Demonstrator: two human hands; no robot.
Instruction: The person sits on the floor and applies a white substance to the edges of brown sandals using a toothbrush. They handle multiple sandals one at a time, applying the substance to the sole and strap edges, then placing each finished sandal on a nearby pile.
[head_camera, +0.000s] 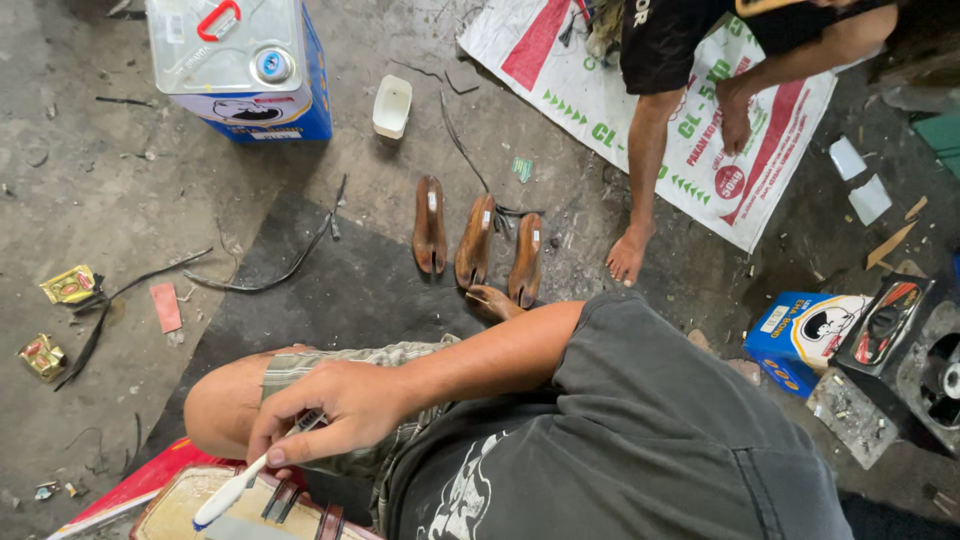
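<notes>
— Which hand has the toothbrush (232, 492)?

— The right hand (335, 410), arm crossed over the bent knee. Fingers pinched round the handle's upper end.

— And which way does it lie?

— Its long axis slants down and away from the palm toward the lower left; the white head touches the tan shoe sole (185, 505) on the red sheet (130, 490), near that sheet's bottom edge.

— The left hand?

— Out of sight. The wooden shoe lasts (478, 240) lie well apart, on the dark mat (330, 290).
</notes>
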